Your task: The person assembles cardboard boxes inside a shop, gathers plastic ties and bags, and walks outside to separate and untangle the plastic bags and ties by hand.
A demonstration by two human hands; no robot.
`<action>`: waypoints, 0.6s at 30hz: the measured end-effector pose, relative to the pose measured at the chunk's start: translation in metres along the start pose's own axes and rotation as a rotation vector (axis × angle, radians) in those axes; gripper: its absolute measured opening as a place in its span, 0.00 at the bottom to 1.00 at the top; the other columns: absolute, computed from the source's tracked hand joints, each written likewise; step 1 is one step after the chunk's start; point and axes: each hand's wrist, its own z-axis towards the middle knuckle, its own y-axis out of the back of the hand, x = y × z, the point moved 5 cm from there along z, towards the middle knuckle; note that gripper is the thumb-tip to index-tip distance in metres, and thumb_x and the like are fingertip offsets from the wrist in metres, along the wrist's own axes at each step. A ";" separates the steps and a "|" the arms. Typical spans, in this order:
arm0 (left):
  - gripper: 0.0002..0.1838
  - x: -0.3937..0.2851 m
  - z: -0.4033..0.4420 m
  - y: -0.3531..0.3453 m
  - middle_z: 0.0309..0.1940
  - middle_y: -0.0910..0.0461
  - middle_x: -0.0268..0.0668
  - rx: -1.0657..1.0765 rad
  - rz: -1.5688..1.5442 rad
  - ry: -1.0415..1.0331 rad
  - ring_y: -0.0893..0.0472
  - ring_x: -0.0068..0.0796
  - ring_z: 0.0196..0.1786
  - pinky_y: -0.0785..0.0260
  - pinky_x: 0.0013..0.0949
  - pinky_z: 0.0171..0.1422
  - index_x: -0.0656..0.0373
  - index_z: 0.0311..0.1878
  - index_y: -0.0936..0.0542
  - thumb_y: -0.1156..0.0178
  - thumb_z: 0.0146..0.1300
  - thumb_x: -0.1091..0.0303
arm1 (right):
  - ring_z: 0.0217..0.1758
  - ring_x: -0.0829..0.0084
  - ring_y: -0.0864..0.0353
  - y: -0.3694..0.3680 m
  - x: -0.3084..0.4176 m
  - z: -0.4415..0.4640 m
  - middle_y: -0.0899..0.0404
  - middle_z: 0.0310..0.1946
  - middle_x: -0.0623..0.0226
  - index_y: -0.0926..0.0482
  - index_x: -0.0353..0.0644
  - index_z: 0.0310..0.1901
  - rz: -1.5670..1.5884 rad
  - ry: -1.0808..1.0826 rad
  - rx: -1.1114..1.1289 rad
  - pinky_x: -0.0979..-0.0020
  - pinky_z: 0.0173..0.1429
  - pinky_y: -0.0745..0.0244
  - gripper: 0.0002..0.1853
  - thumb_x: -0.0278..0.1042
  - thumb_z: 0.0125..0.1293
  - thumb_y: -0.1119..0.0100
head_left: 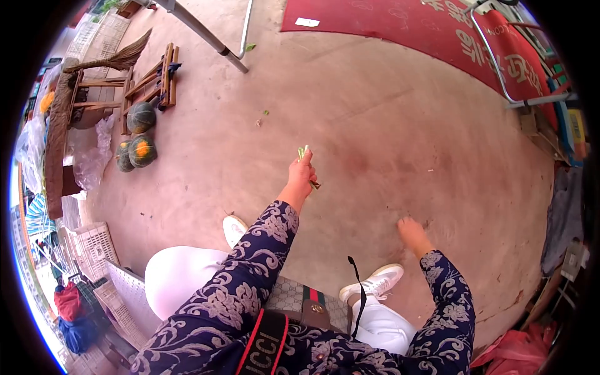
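Note:
Reaching out over the floor near the middle of the view, my left hand [301, 172] is closed around a small green plant piece [302, 152], with a darker end sticking out below the fingers. My right hand [412, 232] hangs low over the floor at the right, near a white shoe [378, 281]; its fingers point down, and whether they hold anything is too small to tell. A patterned bag [331, 306] with a green and red stripe lies across my lap.
Dark green pumpkins [142, 150] sit at the left by a wooden stool [150, 84] and a straw broom [125, 57]. White plastic baskets [92, 247] stand lower left. A metal pole [206, 34] and a red mat [387, 28] are ahead, a red chair [522, 56] at the right.

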 end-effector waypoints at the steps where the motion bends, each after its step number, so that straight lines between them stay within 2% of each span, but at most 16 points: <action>1: 0.13 -0.013 0.003 0.010 0.16 0.42 0.25 -0.100 0.000 -0.054 0.43 0.16 0.14 0.51 0.24 0.17 0.54 0.36 0.31 0.38 0.59 0.60 | 0.45 0.61 0.25 -0.003 0.000 0.000 0.26 0.38 0.59 0.28 0.41 0.37 -0.059 0.000 0.040 0.62 0.44 0.25 0.07 0.28 0.56 0.47; 4: 0.14 -0.061 0.024 0.044 0.18 0.35 0.27 -0.262 0.104 -0.187 0.37 0.20 0.16 0.44 0.28 0.18 0.57 0.38 0.28 0.37 0.57 0.59 | 0.37 0.56 0.24 0.002 0.005 0.009 0.26 0.32 0.57 0.29 0.41 0.32 -0.040 0.061 -0.062 0.59 0.39 0.26 0.06 0.28 0.51 0.45; 7: 0.17 -0.113 0.072 0.088 0.24 0.25 0.36 -0.428 0.465 -0.385 0.26 0.31 0.21 0.33 0.34 0.25 0.61 0.41 0.26 0.37 0.53 0.59 | 0.34 0.51 0.23 0.049 0.034 0.047 0.24 0.30 0.53 0.29 0.42 0.35 0.311 -0.090 -0.211 0.57 0.39 0.26 0.08 0.29 0.52 0.46; 9: 0.20 -0.141 0.063 0.087 0.29 0.22 0.42 -0.527 0.744 -0.406 0.22 0.37 0.28 0.29 0.37 0.32 0.63 0.43 0.25 0.36 0.51 0.59 | 0.31 0.48 0.24 0.087 0.065 0.091 0.24 0.26 0.50 0.31 0.41 0.34 0.574 -0.083 -0.244 0.55 0.35 0.28 0.08 0.30 0.52 0.47; 10: 0.21 -0.152 0.061 0.084 0.32 0.21 0.45 -0.574 0.884 -0.417 0.20 0.40 0.32 0.28 0.39 0.36 0.64 0.43 0.25 0.36 0.51 0.59 | 0.31 0.48 0.23 0.117 0.083 0.112 0.23 0.25 0.51 0.31 0.40 0.34 0.658 -0.074 -0.247 0.55 0.35 0.28 0.08 0.30 0.53 0.48; 11: 0.23 -0.154 0.068 0.089 0.36 0.21 0.51 -0.585 0.915 -0.445 0.20 0.46 0.39 0.28 0.41 0.43 0.64 0.45 0.26 0.36 0.51 0.57 | 0.32 0.49 0.23 0.142 0.102 0.130 0.23 0.25 0.51 0.32 0.40 0.34 0.742 -0.066 -0.246 0.56 0.35 0.29 0.07 0.30 0.54 0.48; 14: 0.24 -0.168 0.080 0.083 0.39 0.22 0.52 -0.575 1.073 -0.605 0.21 0.47 0.43 0.29 0.41 0.46 0.63 0.46 0.27 0.35 0.52 0.56 | 0.31 0.52 0.23 0.177 0.138 0.194 0.23 0.25 0.53 0.32 0.39 0.34 0.903 0.053 -0.414 0.58 0.35 0.28 0.08 0.29 0.54 0.46; 15: 0.26 -0.172 0.084 0.081 0.40 0.22 0.52 -0.520 1.065 -0.579 0.22 0.49 0.44 0.30 0.42 0.47 0.62 0.48 0.28 0.36 0.52 0.53 | 0.30 0.53 0.22 0.193 0.151 0.205 0.23 0.24 0.55 0.31 0.39 0.34 0.947 0.088 -0.442 0.59 0.35 0.28 0.08 0.29 0.53 0.45; 18: 0.22 -0.178 0.088 0.075 0.37 0.21 0.51 -0.522 1.139 -0.649 0.22 0.51 0.42 0.30 0.45 0.45 0.61 0.43 0.27 0.38 0.54 0.53 | 0.25 0.65 0.22 0.203 0.170 0.234 0.23 0.22 0.61 0.31 0.39 0.35 1.158 0.072 -0.392 0.64 0.32 0.27 0.08 0.29 0.54 0.45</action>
